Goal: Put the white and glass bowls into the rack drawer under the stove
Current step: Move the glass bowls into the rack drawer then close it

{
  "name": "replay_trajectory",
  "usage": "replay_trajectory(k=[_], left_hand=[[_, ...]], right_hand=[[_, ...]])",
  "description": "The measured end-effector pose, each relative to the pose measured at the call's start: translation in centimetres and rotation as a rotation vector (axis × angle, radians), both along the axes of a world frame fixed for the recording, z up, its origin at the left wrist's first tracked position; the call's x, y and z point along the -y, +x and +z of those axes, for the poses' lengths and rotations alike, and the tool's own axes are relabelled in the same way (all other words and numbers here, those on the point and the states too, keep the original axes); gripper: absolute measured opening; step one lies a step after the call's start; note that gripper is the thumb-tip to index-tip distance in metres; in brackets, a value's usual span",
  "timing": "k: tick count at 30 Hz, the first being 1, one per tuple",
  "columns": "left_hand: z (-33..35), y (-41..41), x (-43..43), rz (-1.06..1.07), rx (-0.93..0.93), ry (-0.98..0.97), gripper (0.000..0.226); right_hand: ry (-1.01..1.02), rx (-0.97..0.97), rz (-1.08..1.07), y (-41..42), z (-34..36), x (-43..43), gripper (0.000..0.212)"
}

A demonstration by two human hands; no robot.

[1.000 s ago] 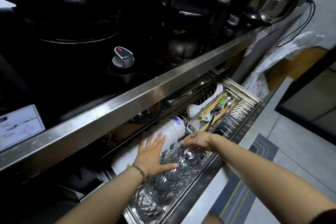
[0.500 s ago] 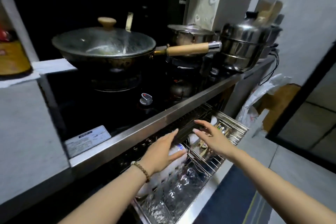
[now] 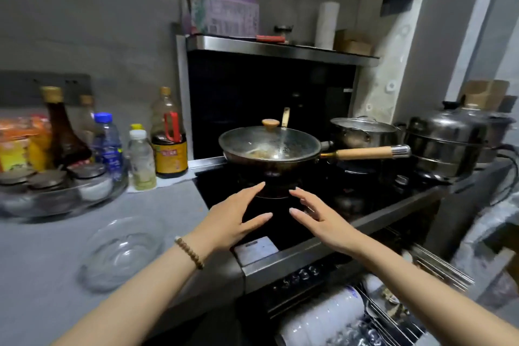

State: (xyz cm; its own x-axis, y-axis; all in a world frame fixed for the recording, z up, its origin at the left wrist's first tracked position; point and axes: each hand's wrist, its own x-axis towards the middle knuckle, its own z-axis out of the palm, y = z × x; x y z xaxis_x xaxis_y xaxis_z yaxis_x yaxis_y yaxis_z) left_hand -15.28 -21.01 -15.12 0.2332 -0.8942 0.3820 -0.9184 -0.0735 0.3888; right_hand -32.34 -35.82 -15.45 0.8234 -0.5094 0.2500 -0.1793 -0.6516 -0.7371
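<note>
The left grip (image 3: 238, 216) and right grip (image 3: 318, 218) are held wide and empty mid-frame above the stove (image 3: 213, 191), a glass bowl (image 3: 120, 253) being seen on the worktop (image 3: 42, 275) lower left, white bowls (image 3: 323, 314) in the drawer (image 3: 443, 270) lower right.

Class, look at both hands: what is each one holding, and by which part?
Nothing is held. The left hand and right hand hang open above the stove, fingers straight.

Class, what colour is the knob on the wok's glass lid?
The knob is light wood-tan; head view shows it best.
</note>
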Motion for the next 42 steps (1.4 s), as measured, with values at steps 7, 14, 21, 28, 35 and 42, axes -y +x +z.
replay_trajectory(k=[7, 14, 21, 28, 35, 42], left_hand=[[-0.9, 8.0, -11.1, 0.301, 0.027, 0.089, 0.074], [-4.3, 12.1, -18.7, 0.472, -0.092, 0.104, 0.077], [-5.9, 12.6, -20.3, 0.422, -0.158, 0.048, 0.084], [-6.5, 12.9, -20.1, 0.306, -0.138, 0.043, 0.047], [-5.9, 12.4, -19.1, 0.285, -0.275, -0.154, 0.035], [-3.0, 9.7, -15.0, 0.197, -0.521, -0.319, 0.022]], right_hand=[[-0.042, -0.07, 0.228, 9.6, -0.6, -7.6, 0.056], [-0.1, -0.16, 0.355, 15.9, -2.4, -13.8, 0.058], [-0.143, -0.184, 0.412, 18.4, -4.0, -16.2, 0.042], [-0.125, -0.201, 0.45, 18.5, -4.2, -16.0, 0.027], [-0.027, -0.094, 0.403, 18.6, -3.6, -16.2, 0.025], [-0.026, -0.016, 0.365, 15.8, -0.1, -13.0, 0.026]])
